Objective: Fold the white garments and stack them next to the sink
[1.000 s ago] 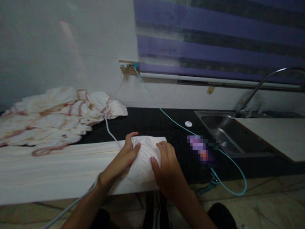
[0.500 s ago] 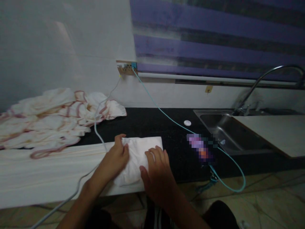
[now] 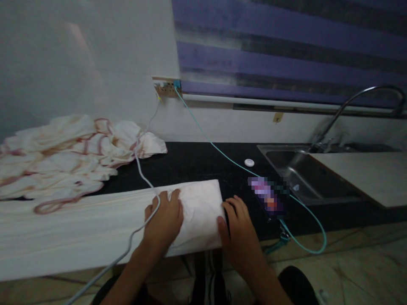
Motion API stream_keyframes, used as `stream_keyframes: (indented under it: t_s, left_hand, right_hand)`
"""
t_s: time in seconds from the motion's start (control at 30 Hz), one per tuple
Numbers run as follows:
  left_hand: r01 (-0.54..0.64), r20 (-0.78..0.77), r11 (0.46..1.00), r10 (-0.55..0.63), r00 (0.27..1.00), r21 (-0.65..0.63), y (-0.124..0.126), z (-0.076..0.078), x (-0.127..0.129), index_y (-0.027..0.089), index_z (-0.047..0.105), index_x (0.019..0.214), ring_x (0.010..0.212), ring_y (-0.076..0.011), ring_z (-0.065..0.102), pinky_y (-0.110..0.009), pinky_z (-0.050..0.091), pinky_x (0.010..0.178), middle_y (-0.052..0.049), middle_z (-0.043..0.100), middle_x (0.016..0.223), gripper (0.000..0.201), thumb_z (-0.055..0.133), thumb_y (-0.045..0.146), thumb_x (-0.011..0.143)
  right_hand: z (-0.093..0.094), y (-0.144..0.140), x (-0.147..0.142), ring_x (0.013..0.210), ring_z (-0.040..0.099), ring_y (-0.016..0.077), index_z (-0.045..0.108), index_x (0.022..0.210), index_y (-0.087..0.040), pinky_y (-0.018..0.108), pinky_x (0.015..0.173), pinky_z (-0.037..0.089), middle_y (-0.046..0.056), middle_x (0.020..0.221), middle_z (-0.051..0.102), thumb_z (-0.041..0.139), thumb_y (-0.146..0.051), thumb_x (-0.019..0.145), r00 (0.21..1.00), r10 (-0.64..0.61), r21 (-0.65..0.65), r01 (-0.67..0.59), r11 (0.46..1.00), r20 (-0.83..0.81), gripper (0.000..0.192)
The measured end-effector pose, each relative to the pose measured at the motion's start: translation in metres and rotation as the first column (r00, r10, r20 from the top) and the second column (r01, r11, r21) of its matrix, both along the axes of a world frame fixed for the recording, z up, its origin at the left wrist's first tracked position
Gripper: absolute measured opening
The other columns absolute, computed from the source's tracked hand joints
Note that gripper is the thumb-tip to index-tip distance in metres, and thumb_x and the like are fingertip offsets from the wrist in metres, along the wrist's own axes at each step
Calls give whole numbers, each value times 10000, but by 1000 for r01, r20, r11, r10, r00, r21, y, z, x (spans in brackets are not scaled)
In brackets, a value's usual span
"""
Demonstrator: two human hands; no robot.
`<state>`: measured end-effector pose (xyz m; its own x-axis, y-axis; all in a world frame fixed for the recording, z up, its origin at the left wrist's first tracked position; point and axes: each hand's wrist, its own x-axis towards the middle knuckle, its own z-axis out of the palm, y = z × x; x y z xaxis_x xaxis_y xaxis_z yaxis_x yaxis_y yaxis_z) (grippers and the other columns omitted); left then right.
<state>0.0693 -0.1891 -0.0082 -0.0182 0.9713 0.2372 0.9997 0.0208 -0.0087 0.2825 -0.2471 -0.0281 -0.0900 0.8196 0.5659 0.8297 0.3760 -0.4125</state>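
A long white cloth (image 3: 79, 237) lies along the front of the counter, its right end folded into a smooth, layered rectangle (image 3: 202, 212). My left hand (image 3: 163, 220) is on this cloth where the folded part begins, its fingers bent and closed against the fabric, which wrinkles beside them. A grey cable (image 3: 136, 231) passes over the back of that hand. At the right edge of the fold is my right hand (image 3: 240, 228), thumb and fingers apart, the thumb touching or very near the edge.
Crumpled white cloth with reddish edging (image 3: 73, 154) is heaped at the back left. A phone (image 3: 267, 197) on a teal cord (image 3: 318, 250), a white round object (image 3: 249, 162), a sink (image 3: 318, 182) and a pale board (image 3: 365, 173) are to the right. A wall socket (image 3: 168, 88) holds plugs.
The folded end now lies flatter and reaches further right. My right hand has slid off its top to the right edge. My left hand has moved right, and the cable now crosses it.
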Motion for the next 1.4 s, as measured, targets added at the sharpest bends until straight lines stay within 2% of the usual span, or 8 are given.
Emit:
stream_keyframes:
  t_s: [0.17, 0.27, 0.43, 0.73, 0.93, 1.03, 1.23, 1.4]
  left_hand:
    - [21, 47, 1000, -21, 999, -1, 3, 3, 35, 150, 535, 1451, 1195, -375, 576, -549, 499, 973, -199, 567, 1290, 501, 271, 280, 1045]
    - [45, 68, 999, -45, 997, 7, 5, 1, 53, 152, 555, 1442, 1220, -393, 560, -565, 500, 966, -204, 575, 1288, 498, 288, 272, 1039]
    - [102, 84, 994, -104, 991, 32, 6, -2, 78, 181, 578, 1436, 1242, -401, 539, -625, 461, 1001, -208, 583, 1317, 487, 321, 271, 1032]
    - [192, 106, 980, -196, 975, 49, 2, -6, 111, 181, 584, 1435, 1244, -410, 534, -628, 447, 987, -209, 594, 1322, 490, 329, 268, 1026]
    - [207, 136, 978, -210, 968, 38, 0, -3, 112, 193, 586, 1438, 1259, -402, 535, -623, 445, 1005, -190, 599, 1329, 475, 372, 292, 1026]
    - [233, 152, 972, -234, 960, 20, 0, 0, 105, 198, 580, 1444, 1272, -395, 534, -607, 451, 1010, -185, 598, 1342, 475, 400, 316, 1021]
    - [305, 187, 951, -291, 938, -54, 6, 9, 81, 213, 555, 1459, 1280, -386, 542, -598, 487, 994, -166, 595, 1363, 494, 424, 404, 1022]
    - [267, 135, 963, -260, 956, -35, 12, 6, 59, 220, 560, 1442, 1288, -375, 540, -597, 502, 997, -163, 591, 1363, 486, 406, 435, 1034]
  right_hand:
    - [7, 0, -10, 1390, 493, 334, 580, 1340, -171, 607, 1143, 471, 173, 1331, 622, 441, -290, 1057, 999, 21, 3, -21, 1000, 26, 337]
    - [4, 8, 2, 1390, 477, 363, 546, 1385, -134, 610, 1121, 468, 201, 1330, 605, 428, -344, 1077, 995, -100, 9, 100, 995, 29, 391]
    - [0, 21, 32, 1362, 471, 401, 538, 1385, -105, 631, 1118, 420, 225, 1324, 591, 409, -430, 1084, 949, -308, 21, 307, 951, 64, 461]
    - [0, 24, 55, 1308, 514, 417, 605, 1302, -152, 609, 1045, 452, 239, 1290, 615, 419, -476, 1075, 895, -420, 48, 418, 907, 149, 437]
    - [1, 38, 56, 1279, 533, 400, 603, 1339, -121, 591, 1059, 447, 245, 1295, 616, 442, -456, 1073, 908, -381, -55, 395, 917, 171, 456]
    - [2, 47, 53, 1327, 502, 407, 596, 1350, -96, 596, 1093, 425, 257, 1296, 607, 443, -458, 1074, 909, -384, -50, 396, 917, 163, 480]
    - [4, 61, 44, 1441, 407, 414, 589, 1347, -38, 583, 1192, 338, 272, 1349, 577, 457, -391, 1070, 928, -326, -19, 334, 942, 183, 468]
    - [9, 66, 34, 1438, 411, 404, 586, 1353, -29, 547, 1211, 330, 261, 1347, 579, 441, -372, 1072, 937, -269, -61, 289, 955, 221, 466]
